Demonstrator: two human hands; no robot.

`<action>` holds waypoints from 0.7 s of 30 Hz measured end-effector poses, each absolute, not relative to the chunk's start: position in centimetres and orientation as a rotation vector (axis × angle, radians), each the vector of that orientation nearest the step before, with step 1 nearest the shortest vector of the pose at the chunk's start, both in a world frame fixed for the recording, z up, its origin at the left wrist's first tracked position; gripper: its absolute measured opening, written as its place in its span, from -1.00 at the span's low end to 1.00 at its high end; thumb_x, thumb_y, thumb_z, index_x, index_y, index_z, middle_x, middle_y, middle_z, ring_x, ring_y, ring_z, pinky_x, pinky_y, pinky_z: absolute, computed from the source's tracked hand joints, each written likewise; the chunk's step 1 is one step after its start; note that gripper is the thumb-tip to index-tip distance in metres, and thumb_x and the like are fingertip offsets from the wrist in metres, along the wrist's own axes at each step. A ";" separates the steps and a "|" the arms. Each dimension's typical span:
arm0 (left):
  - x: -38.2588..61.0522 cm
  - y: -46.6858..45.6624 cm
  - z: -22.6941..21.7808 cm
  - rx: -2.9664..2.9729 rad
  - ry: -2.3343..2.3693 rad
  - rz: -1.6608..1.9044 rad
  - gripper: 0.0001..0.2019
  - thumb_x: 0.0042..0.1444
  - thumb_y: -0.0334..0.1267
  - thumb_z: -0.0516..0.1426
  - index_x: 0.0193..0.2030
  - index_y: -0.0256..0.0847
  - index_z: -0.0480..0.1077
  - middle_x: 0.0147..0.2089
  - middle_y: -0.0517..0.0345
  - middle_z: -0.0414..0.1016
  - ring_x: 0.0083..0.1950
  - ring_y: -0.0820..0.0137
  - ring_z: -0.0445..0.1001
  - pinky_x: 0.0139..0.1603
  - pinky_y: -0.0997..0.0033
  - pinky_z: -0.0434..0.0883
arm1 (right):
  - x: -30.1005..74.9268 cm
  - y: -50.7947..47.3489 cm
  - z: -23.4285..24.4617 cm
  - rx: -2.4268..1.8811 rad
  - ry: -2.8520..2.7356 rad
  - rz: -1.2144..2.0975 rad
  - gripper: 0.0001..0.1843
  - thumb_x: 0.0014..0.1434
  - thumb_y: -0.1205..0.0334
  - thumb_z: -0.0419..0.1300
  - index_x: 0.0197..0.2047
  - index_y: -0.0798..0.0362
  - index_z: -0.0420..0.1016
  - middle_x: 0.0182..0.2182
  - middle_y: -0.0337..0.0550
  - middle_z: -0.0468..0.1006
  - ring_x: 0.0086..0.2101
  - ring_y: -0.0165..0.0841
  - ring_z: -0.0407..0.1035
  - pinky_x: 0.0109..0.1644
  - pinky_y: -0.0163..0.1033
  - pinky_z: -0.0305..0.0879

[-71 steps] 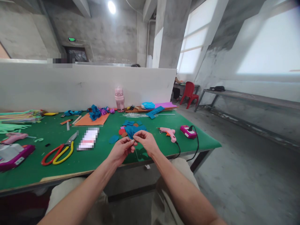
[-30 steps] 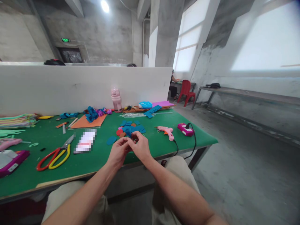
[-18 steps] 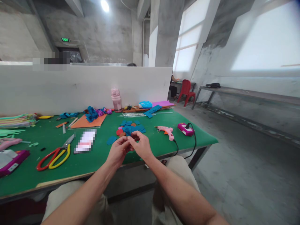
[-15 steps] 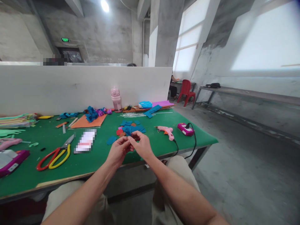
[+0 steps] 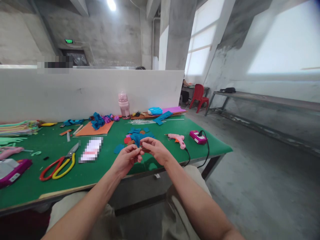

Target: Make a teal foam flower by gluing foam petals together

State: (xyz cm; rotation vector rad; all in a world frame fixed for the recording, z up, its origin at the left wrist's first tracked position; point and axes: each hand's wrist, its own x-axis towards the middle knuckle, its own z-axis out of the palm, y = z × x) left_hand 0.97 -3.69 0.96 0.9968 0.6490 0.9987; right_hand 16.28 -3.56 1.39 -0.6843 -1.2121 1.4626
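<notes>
My left hand (image 5: 126, 159) and my right hand (image 5: 155, 149) meet above the near edge of the green table (image 5: 105, 166). Both pinch a small blue felt piece (image 5: 139, 141) between thumb and fingertips. A thin wire stem (image 5: 144, 164) hangs down from where the fingers meet. Just behind the hands lies a pile of blue and red felt cut-outs (image 5: 136, 135). A single blue felt circle (image 5: 119, 148) rests to the left of the hands.
A pink glue gun (image 5: 176, 138) and its magenta power block (image 5: 197, 136) lie to the right. Red-and-yellow scissors (image 5: 60, 161) lie to the left. An orange sheet (image 5: 93, 128), a pink bottle (image 5: 123, 105) and a white partition (image 5: 87, 91) stand behind. A red chair (image 5: 198, 95) is far right.
My hands have stayed together on the blue piece, with the fingers working it; my right hand has shifted slightly right and up. The view has barely moved.
</notes>
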 end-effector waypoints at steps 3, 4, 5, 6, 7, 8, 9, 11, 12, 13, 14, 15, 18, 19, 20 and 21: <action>0.8 -3.6 1.1 0.963 0.656 1.017 -0.79 -0.10 -0.32 0.25 -0.47 -0.28 0.25 -0.47 0.15 0.47 -0.57 0.58 0.37 -0.55 0.61 0.32 | 17.4 -2.8 1.1 -0.626 -0.980 1.612 -0.68 -0.04 0.03 0.22 -0.25 0.05 0.44 -0.31 -0.20 0.50 -0.39 -0.47 0.39 -0.22 -0.30 0.32; 0.8 -3.5 1.2 0.957 0.656 1.021 -0.79 -0.10 -0.31 0.25 -0.48 -0.28 0.25 -0.46 0.15 0.47 -0.57 0.59 0.36 -0.55 0.61 0.32 | 17.6 -2.5 1.0 -0.626 -0.909 1.611 -0.68 -0.05 0.04 0.24 -0.26 0.05 0.45 -0.32 -0.20 0.51 -0.40 -0.48 0.39 -0.23 -0.31 0.32; 0.7 -3.5 1.2 0.953 0.656 1.023 -0.79 -0.09 -0.31 0.25 -0.48 -0.28 0.25 -0.46 0.15 0.47 -0.57 0.59 0.36 -0.55 0.62 0.31 | 17.8 -2.3 0.8 -0.630 -0.859 1.593 -0.69 -0.08 0.06 0.26 -0.28 0.05 0.46 -0.36 -0.21 0.51 -0.42 -0.49 0.38 -0.25 -0.33 0.31; 0.7 -3.4 1.2 0.952 0.654 1.023 -0.79 -0.09 -0.31 0.24 -0.47 -0.27 0.25 -0.46 0.15 0.47 -0.57 0.59 0.36 -0.55 0.62 0.31 | 17.9 -2.1 0.7 -0.640 -0.831 1.570 -0.70 -0.12 0.09 0.30 -0.31 0.07 0.47 -0.39 -0.22 0.50 -0.44 -0.50 0.37 -0.27 -0.34 0.31; 0.7 -3.4 1.2 0.956 0.650 1.021 -0.79 -0.08 -0.30 0.24 -0.47 -0.27 0.25 -0.45 0.15 0.47 -0.56 0.59 0.36 -0.55 0.62 0.31 | 17.9 -2.0 0.5 -0.654 -0.828 1.545 -0.71 -0.15 0.12 0.32 -0.35 0.08 0.47 -0.43 -0.24 0.50 -0.46 -0.51 0.36 -0.28 -0.35 0.30; 0.6 -3.4 1.2 0.962 0.647 1.015 -0.79 -0.08 -0.30 0.24 -0.47 -0.27 0.25 -0.45 0.15 0.47 -0.56 0.59 0.36 -0.55 0.62 0.31 | 17.9 -1.9 0.4 -0.671 -0.841 1.520 -0.72 -0.18 0.14 0.34 -0.38 0.09 0.48 -0.47 -0.25 0.49 -0.47 -0.52 0.35 -0.29 -0.36 0.29; 0.5 -3.4 1.2 0.972 0.644 1.008 -0.80 -0.08 -0.30 0.24 -0.47 -0.28 0.26 -0.45 0.15 0.47 -0.57 0.59 0.36 -0.55 0.62 0.31 | 17.8 -1.9 0.3 -0.690 -0.866 1.497 -0.72 -0.20 0.14 0.35 -0.41 0.11 0.48 -0.49 -0.25 0.49 -0.49 -0.52 0.34 -0.29 -0.36 0.28; 0.4 -3.3 1.2 1.000 0.634 0.990 -0.80 -0.10 -0.29 0.25 -0.46 -0.28 0.28 -0.46 0.15 0.47 -0.58 0.58 0.36 -0.55 0.61 0.31 | 17.6 -2.0 0.2 -0.727 -0.932 1.454 -0.72 -0.20 0.11 0.35 -0.43 0.12 0.49 -0.51 -0.24 0.49 -0.49 -0.51 0.35 -0.28 -0.34 0.28; 0.3 -3.3 1.2 1.018 0.626 0.984 -0.80 -0.10 -0.28 0.25 -0.45 -0.29 0.29 -0.47 0.15 0.47 -0.59 0.57 0.37 -0.56 0.60 0.31 | 17.4 -2.1 0.2 -0.742 -0.972 1.432 -0.72 -0.19 0.10 0.34 -0.43 0.12 0.50 -0.50 -0.23 0.50 -0.48 -0.50 0.35 -0.27 -0.33 0.28; 0.2 -3.2 1.2 1.038 0.617 0.981 -0.80 -0.11 -0.28 0.26 -0.44 -0.29 0.30 -0.48 0.15 0.47 -0.59 0.56 0.37 -0.56 0.60 0.30 | 17.2 -2.3 0.2 -0.759 -1.019 1.405 -0.71 -0.17 0.08 0.32 -0.43 0.12 0.50 -0.49 -0.22 0.50 -0.47 -0.49 0.36 -0.26 -0.32 0.28; 0.1 -3.2 1.2 1.058 0.609 0.983 -0.80 -0.12 -0.28 0.26 -0.43 -0.29 0.31 -0.48 0.14 0.47 -0.59 0.55 0.38 -0.57 0.59 0.30 | 17.1 -2.4 0.4 -0.782 -1.075 1.368 -0.72 -0.15 0.06 0.30 -0.44 0.11 0.50 -0.49 -0.22 0.50 -0.47 -0.48 0.36 -0.26 -0.31 0.29; 0.0 -3.1 1.2 1.082 0.605 0.986 -0.80 -0.12 -0.27 0.26 -0.43 -0.29 0.31 -0.48 0.14 0.47 -0.58 0.54 0.39 -0.56 0.58 0.31 | 17.0 -2.6 0.5 -0.810 -1.136 1.312 -0.72 -0.12 0.04 0.28 -0.46 0.11 0.49 -0.51 -0.23 0.49 -0.47 -0.47 0.36 -0.27 -0.31 0.29; -0.2 -3.0 1.2 1.180 0.620 0.991 -0.82 -0.10 -0.26 0.24 -0.45 -0.29 0.33 -0.46 0.10 0.49 -0.57 0.51 0.41 -0.52 0.54 0.32 | 16.7 -3.2 1.1 -0.878 -1.314 1.099 -0.68 -0.04 0.02 0.22 -0.59 0.11 0.41 -0.61 -0.27 0.42 -0.52 -0.48 0.30 -0.31 -0.32 0.27; -0.2 -3.0 1.2 1.214 0.627 0.992 -0.83 -0.09 -0.26 0.24 -0.46 -0.29 0.34 -0.45 0.09 0.50 -0.57 0.50 0.41 -0.51 0.52 0.33 | 16.7 -3.4 1.4 -0.870 -1.372 1.053 -0.70 -0.04 0.03 0.22 -0.58 0.10 0.40 -0.60 -0.29 0.41 -0.52 -0.48 0.29 -0.32 -0.33 0.27; -0.3 -3.0 1.2 1.247 0.631 0.993 -0.84 -0.09 -0.26 0.23 -0.46 -0.29 0.35 -0.45 0.09 0.50 -0.56 0.49 0.41 -0.49 0.51 0.33 | 16.6 -3.6 1.6 -0.846 -1.437 1.027 -0.73 -0.06 0.04 0.24 -0.52 0.09 0.42 -0.57 -0.29 0.41 -0.49 -0.48 0.29 -0.31 -0.33 0.27; -0.3 -3.1 1.2 1.278 0.634 0.995 -0.84 -0.08 -0.26 0.23 -0.46 -0.29 0.37 -0.47 0.09 0.49 -0.56 0.48 0.41 -0.48 0.49 0.33 | 16.6 -3.8 1.8 -0.814 -1.507 1.011 -0.75 -0.10 0.06 0.27 -0.44 0.08 0.44 -0.51 -0.29 0.42 -0.45 -0.46 0.31 -0.29 -0.33 0.27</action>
